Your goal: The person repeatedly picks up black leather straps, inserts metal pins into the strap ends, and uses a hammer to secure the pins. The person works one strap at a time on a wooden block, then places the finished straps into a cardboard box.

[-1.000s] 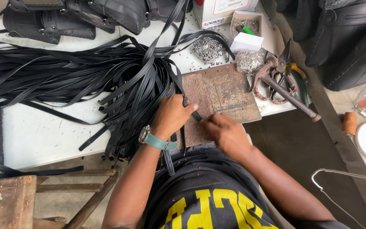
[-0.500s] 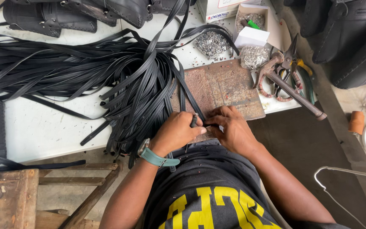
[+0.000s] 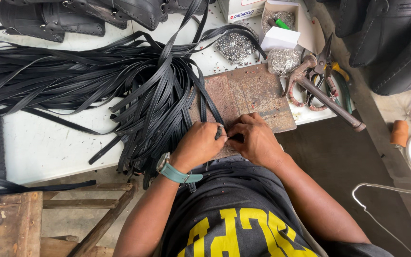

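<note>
One black strap (image 3: 211,110) is being pinched between two hands at the near edge of one rusty brown work block (image 3: 248,97), which is lying on the white table (image 3: 48,143). The strap's near end is being gripped by the curled fingers of the left hand (image 3: 200,144), on whose wrist one teal watch (image 3: 171,169) is being worn. The right hand (image 3: 257,138) is being held just beside it, fingertips closed on the same strap end; whatever small piece may be sitting between the fingertips is hidden.

To the left of the block, one large bundle of black straps (image 3: 96,81) is being fanned across the table, too many to count. Two heaps of small silver rivets (image 3: 236,46) are being kept loose on the table beyond the block, and one open white box (image 3: 281,28) is holding more rivets together with one green item. To the right, one rusty hammer (image 3: 322,97) and one pair of shears (image 3: 327,59) are lying together near the table's edge. Black leather bags (image 3: 72,16) are being stacked along the far side; their number cannot be told.
</note>
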Demonstrator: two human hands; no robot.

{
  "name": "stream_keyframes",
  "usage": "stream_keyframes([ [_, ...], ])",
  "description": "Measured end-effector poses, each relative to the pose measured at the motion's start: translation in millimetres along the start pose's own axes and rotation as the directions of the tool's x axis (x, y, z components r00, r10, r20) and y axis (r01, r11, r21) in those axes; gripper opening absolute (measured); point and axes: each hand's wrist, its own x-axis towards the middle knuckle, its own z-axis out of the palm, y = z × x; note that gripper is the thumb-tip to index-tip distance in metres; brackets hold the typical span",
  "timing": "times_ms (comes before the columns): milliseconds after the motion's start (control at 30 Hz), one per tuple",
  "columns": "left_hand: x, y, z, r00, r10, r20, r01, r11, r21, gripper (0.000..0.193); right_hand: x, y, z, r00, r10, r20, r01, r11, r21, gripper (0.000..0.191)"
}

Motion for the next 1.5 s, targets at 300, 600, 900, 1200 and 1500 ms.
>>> stream_keyframes([
  [300, -5.6, -9.6, -11.6, 0.976, -0.194, 0.103, 0.203, 0.975, -0.091, 0.019, -19.7, 3.3, 3.8, 0.99, 0.023, -0.138, 0.013, 0.966, 0.258, 0.031],
  [600, 6.1, -3.5, -12.9, 0.997, -0.008, 0.078, -0.002, 0.992, 0.123, 0.023, -26.4, -3.8, 5.9, 0.973, -0.102, -0.207, 0.121, 0.989, 0.083, 0.03],
  [900, 45.2, -21.4, -12.4, 0.977, -0.022, 0.214, 0.0, 0.995, 0.102, 0.029, -41.8, -15.9, 2.7, 0.953, -0.23, -0.199, 0.207, 0.97, -0.128, 0.039],
  [1200, 43.5, -28.4, 1.2, 0.99, 0.085, 0.111, -0.106, 0.976, 0.192, 0.028, -46.7, -21.3, 8.2, 0.97, -0.199, -0.143, 0.17, 0.967, -0.19, 0.051],
  [1500, 44.6, -18.9, -7.2, 0.957, -0.141, 0.254, 0.1, 0.981, 0.166, 0.029, -46.0, -21.5, 9.5, 0.973, -0.19, -0.131, 0.163, 0.968, -0.192, 0.053],
])
